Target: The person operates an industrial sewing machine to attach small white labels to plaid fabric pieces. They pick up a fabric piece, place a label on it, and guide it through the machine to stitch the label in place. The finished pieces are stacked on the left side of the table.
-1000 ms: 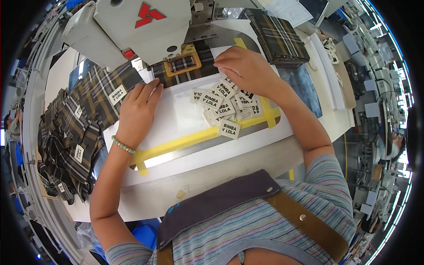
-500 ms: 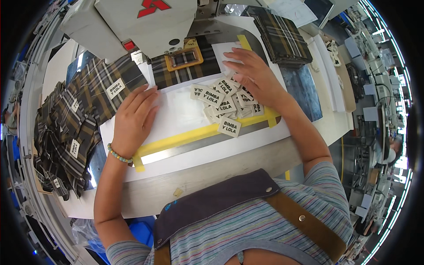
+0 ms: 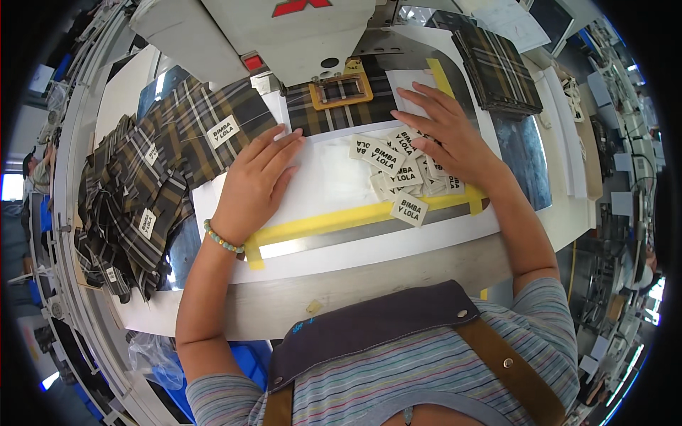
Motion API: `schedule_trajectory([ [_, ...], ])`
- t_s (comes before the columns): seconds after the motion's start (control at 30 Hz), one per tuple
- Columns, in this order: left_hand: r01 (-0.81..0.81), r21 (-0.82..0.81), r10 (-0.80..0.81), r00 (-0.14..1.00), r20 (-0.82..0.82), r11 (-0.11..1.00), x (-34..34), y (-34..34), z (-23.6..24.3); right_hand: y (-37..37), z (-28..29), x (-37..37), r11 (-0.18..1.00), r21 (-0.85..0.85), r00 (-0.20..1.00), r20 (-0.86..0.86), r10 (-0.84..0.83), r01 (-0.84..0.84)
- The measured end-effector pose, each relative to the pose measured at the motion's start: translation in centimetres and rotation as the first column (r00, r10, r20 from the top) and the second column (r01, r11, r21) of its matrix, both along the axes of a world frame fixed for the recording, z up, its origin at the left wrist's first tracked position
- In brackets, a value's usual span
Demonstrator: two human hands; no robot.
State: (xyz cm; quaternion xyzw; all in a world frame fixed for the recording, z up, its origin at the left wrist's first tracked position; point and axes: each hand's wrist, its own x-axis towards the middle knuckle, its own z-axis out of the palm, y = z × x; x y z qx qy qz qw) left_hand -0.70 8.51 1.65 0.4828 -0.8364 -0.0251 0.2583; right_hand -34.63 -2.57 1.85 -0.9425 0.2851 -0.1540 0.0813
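The left hand (image 3: 254,186) lies flat, fingers together, on the white sheet (image 3: 323,181) edged with yellow tape (image 3: 334,221). The right hand (image 3: 446,136), fingers spread, presses the heap of small cream labels (image 3: 398,170). A plaid piece (image 3: 341,106) sits clamped under the machine head (image 3: 298,35); labelled plaid pieces (image 3: 156,177) pile at left.

The white sheet (image 3: 327,181) between the two hands is bare; labels (image 3: 398,170) crowd the right, the sewing machine (image 3: 298,35) blocks the back.

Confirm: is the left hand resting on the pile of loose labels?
No, the left hand lies flat on the white sheet; the right hand covers the labels.
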Motion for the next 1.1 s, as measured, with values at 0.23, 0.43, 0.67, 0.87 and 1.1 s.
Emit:
schedule_trajectory([
  [0.23, -0.017, 0.071, 0.024, 0.996, -0.09, 0.997, -0.2, 0.0, 0.3, -0.1, 0.1, -0.2, 1.0, -0.006, 1.0, 0.006, 0.027, -0.027],
  [0.43, -0.017, 0.066, 0.025, 0.993, -0.117, 0.998, -0.3, 0.0, 0.3, -0.3, -0.3, -0.3, 0.999, -0.032, 0.988, 0.151, 0.039, -0.035],
  [0.67, -0.069, 0.014, 0.07, 0.996, -0.063, 0.998, 0.3, -0.1, 0.3, 0.9, 3.2, 0.6, 0.999, 0.008, 0.985, 0.169, 0.032, -0.034],
  [0.87, -0.291, -0.047, 0.294, 0.949, 0.11, 0.956, 1.7, -0.3, -1.7, 3.0, 3.6, 4.2, 0.983, 0.173, 0.998, -0.011, -0.056, 0.057],
  [1.1, -0.225, 0.007, 0.224, 0.964, -0.143, 0.974, 0.2, 0.3, 0.6, 2.9, 3.1, 4.1, 0.992, 0.123, 0.984, 0.17, -0.048, 0.027],
])
